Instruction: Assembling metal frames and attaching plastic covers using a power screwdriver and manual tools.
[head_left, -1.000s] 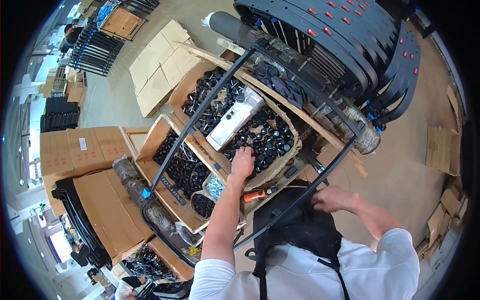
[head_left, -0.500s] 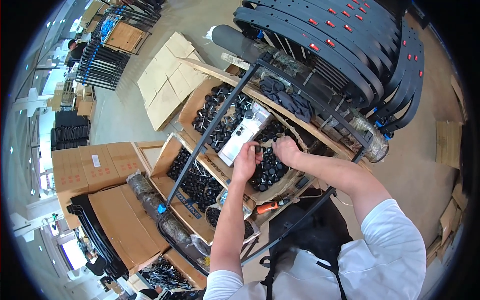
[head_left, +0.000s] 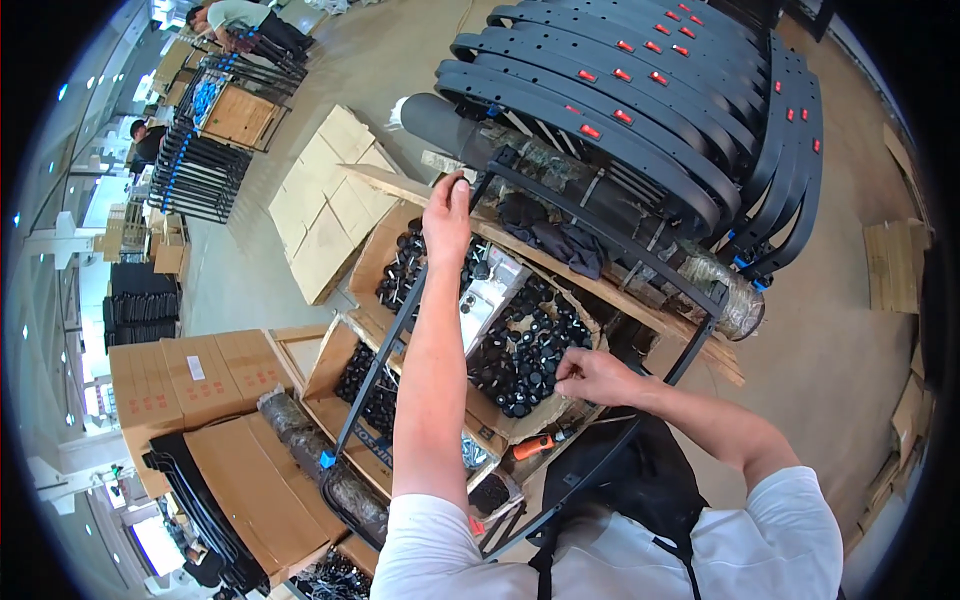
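My left hand is stretched out to the far corner of a black metal frame. Its fingers are closed, with a small dark part at the fingertips, partly hidden. My right hand hovers over the near right edge of a cardboard box full of black round caps. Its fingertips are pinched; whatever is between them cannot be made out. Past a white-and-silver box, black knobs with metal bolts fill another compartment, partly covered by my left forearm.
Curved black frames with red parts are stacked at the far right. A wrapped roller and a dark cloth lie behind the boxes. An orange-handled tool lies nearest me. Cartons stand left; people work at far left.
My left hand has left the cap box and reached far forward to the frame corner. My right hand has drawn back toward me, to the box's near edge. The view has shifted slightly.
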